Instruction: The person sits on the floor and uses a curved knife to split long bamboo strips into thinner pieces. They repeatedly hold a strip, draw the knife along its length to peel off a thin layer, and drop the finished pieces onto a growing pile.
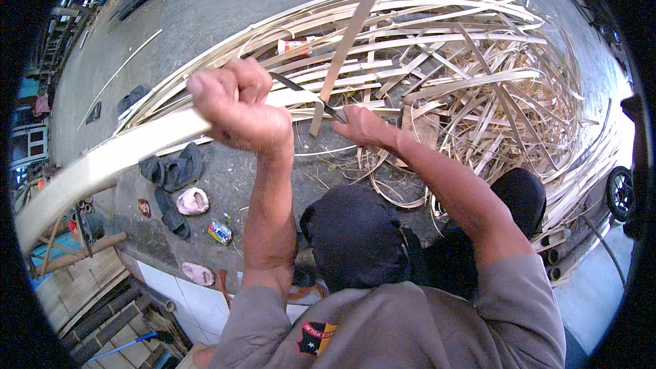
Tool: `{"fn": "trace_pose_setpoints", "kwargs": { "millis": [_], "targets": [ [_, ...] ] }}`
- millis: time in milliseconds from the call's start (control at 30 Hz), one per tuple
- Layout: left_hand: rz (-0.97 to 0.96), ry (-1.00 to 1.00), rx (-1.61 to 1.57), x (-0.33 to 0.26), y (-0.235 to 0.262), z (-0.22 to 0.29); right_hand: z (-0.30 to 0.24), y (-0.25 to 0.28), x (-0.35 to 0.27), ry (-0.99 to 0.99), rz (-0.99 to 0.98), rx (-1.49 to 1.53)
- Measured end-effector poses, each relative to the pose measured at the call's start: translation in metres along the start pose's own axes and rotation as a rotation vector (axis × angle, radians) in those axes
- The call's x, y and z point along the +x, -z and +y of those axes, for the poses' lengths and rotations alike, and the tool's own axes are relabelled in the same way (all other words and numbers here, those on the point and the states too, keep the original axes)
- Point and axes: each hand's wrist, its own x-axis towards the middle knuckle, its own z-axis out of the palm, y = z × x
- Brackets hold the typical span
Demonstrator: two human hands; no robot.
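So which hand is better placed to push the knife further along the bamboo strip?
The right hand, most likely: it holds the knife, whose blade lies against the bamboo strip. The left hand is fisted around that strip, steadying it, so it seems better kept as the holding grip.

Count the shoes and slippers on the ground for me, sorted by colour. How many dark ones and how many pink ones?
Dark sandals: 4 (a pair, one below it, one farther off)
Pink slippers: 2 (one by the dark sandals, one near the white tiles)
Total: 6
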Motion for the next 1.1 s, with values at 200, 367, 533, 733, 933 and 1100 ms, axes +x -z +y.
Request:
{"fn": "trace_pose_setpoints", "kwargs": {
  "millis": [200,367,533,733,933,1100],
  "targets": [
    [-0.009,0.02,0.079,0.016,0.024,0.021,0.03,-0.091,0.001,0.087,-0.031,0.008],
    [-0.121,0.11,0.043,0.037,0.02,-0.028,0.038,-0.112,0.003,-0.064,0.047,0.067],
    [-0.584,0.079,0.246,-0.015,0.024,-0.114,0.028,-0.099,0.0,-0.158,-0.094,-0.008],
    [-0.694,0.509,0.324,-0.049,0.033,-0.147,0.012,-0.096,-0.013,-0.225,-0.084,-0.016],
    [-0.851,0.138,0.514,-0.088,0.006,-0.128,0.021,-0.081,0.005,0.134,-0.17,-0.645],
    [-0.932,-0.025,0.705,-0.122,-0.017,-0.12,0.034,-0.087,-0.009,0.074,-0.154,-0.284]
  ]
}}
